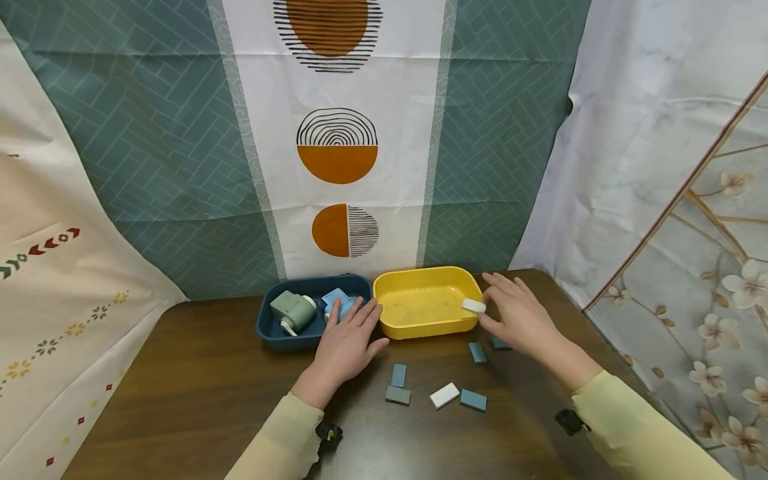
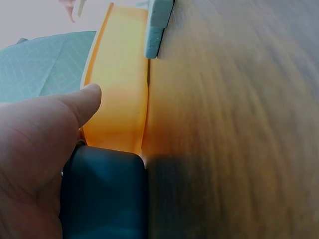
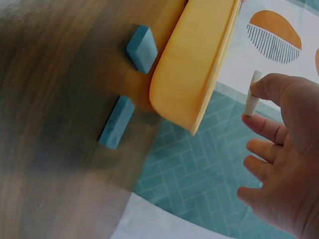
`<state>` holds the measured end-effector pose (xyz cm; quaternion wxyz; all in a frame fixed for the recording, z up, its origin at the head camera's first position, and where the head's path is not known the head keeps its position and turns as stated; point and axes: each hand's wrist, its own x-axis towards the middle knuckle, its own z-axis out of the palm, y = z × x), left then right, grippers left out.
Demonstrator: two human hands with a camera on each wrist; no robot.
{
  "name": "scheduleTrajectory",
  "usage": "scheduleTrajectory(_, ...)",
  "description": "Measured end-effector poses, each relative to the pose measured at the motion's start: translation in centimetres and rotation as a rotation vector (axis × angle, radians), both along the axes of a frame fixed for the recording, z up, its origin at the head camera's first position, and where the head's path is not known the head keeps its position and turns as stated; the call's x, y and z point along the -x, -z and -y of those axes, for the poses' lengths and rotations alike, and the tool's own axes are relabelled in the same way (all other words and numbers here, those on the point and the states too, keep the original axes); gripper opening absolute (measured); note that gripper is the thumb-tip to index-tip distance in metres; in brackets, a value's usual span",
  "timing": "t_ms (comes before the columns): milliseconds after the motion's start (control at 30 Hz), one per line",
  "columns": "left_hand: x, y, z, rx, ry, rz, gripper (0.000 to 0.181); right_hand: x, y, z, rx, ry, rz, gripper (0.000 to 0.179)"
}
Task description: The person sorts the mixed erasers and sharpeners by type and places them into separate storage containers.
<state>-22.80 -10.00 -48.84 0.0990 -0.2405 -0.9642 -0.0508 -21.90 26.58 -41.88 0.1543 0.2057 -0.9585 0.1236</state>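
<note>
My right hand (image 1: 519,320) pinches a small white block (image 1: 473,306) between thumb and index finger. That block hangs over the right end of the yellow tray (image 1: 427,329); in the right wrist view the white block (image 3: 252,94) is seen edge-on beside the tray. My left hand (image 1: 348,341) lies over the front right part of the dark blue tray (image 1: 291,343), fingers straight and spread. Its thumb points toward the yellow tray. Inside the blue tray are a squarish green container (image 1: 292,309) with white fittings and a light blue object (image 1: 337,300), partly hidden by the left fingers.
On the brown table (image 1: 210,393), in front of the trays, lie another white block (image 1: 445,395), a grey block (image 1: 398,395) and several blue blocks, one (image 1: 473,400) nearest me. A patterned curtain (image 1: 396,233) hangs right behind the trays; flowered cloth (image 1: 708,320) borders the right side.
</note>
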Motion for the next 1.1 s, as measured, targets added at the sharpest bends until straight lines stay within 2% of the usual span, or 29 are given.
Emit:
scheduleTrajectory(633,0.2,-0.3,-0.2,0.000,0.000,0.012,0.076,1.1,-0.2,2.0,0.011,-0.039,-0.030,0.021)
scheduleTrajectory(1100,0.1,0.0,-0.1,-0.013,0.004,0.020,0.076,1.6,-0.3,3.2,0.009,-0.039,-0.009,0.018)
